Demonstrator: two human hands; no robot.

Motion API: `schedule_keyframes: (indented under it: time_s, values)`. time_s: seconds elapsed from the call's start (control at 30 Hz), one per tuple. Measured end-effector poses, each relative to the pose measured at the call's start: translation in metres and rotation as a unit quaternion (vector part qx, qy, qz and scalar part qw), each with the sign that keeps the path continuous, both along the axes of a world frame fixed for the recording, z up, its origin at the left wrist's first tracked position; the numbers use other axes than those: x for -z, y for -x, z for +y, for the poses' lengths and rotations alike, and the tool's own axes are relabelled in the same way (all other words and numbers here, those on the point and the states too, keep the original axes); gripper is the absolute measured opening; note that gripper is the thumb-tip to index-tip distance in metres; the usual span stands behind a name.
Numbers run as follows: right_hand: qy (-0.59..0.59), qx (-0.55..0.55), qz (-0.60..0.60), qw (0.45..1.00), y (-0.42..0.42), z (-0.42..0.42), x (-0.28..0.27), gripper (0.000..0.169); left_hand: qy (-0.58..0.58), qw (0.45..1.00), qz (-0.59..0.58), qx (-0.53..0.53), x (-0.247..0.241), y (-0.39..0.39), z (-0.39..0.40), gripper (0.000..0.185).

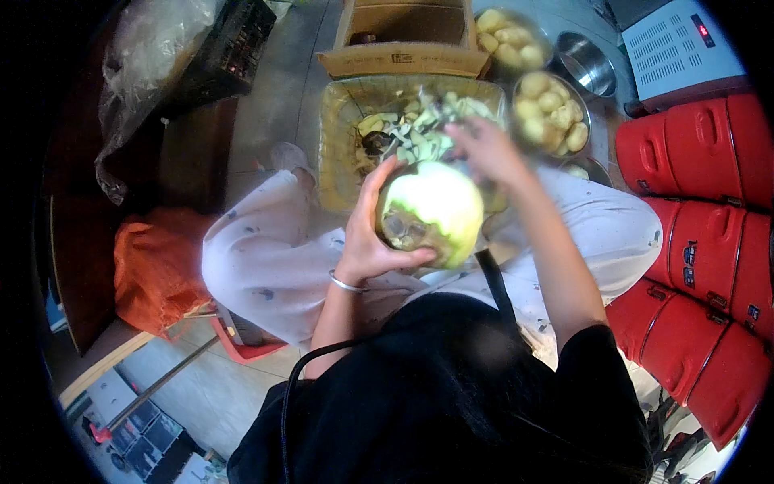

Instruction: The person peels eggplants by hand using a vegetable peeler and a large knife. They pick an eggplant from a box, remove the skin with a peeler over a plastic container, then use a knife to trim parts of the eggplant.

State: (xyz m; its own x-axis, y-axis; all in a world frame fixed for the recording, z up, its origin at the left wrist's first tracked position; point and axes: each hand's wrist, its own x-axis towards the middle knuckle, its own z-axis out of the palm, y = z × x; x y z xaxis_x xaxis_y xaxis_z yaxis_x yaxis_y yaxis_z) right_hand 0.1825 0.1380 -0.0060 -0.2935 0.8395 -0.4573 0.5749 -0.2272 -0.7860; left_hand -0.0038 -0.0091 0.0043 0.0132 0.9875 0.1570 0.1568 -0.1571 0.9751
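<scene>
My left hand grips a large round, partly peeled vegetable, perhaps a melon or gourd, above my lap. Much of its surface is pale green and glares in the light; a darker patch of skin remains on the side by my thumb. Beyond it, my right hand is blurred over the right side of a liner-covered bin. Whether those fingers hold something cannot be made out. Pale green peelings and some darker scraps lie heaped in the bin.
An open cardboard box stands behind the bin. To its right are metal bowls of peeled potatoes and a metal pot. Red insulated containers line my right side. An orange mesh sack lies at left, below a dark crate.
</scene>
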Motion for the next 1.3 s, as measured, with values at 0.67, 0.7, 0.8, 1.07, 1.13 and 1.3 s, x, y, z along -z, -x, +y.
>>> schedule_keyframes:
  time_s: [0.67,0.7,0.8,1.07,1.13,1.3]
  values:
    - [-0.078,0.123,0.338,0.930,0.008,-0.052,-0.019,0.030,0.171,0.806,-0.565,-0.030,0.045,-0.013,-0.005,0.067]
    - [-0.097,0.111,0.287,0.946,0.005,-0.051,-0.028,0.030,0.177,0.813,-0.553,-0.038,0.042,-0.012,-0.004,0.069]
    - [-0.165,0.068,0.109,0.978,-0.013,-0.050,-0.056,0.034,0.193,0.816,-0.543,-0.057,0.035,-0.010,-0.004,0.073]
    - [-0.448,-0.221,-0.083,0.862,-0.033,-0.062,-0.091,0.051,0.198,0.780,-0.591,-0.050,0.040,-0.007,-0.006,0.066]
    - [-0.439,-0.206,-0.088,0.870,-0.030,-0.064,-0.090,0.050,0.167,0.765,-0.621,-0.025,0.040,-0.007,-0.006,0.062]
    - [-0.426,-0.133,-0.154,0.882,-0.036,-0.038,-0.061,0.042,0.142,0.771,-0.621,0.000,0.027,-0.004,-0.014,0.060]
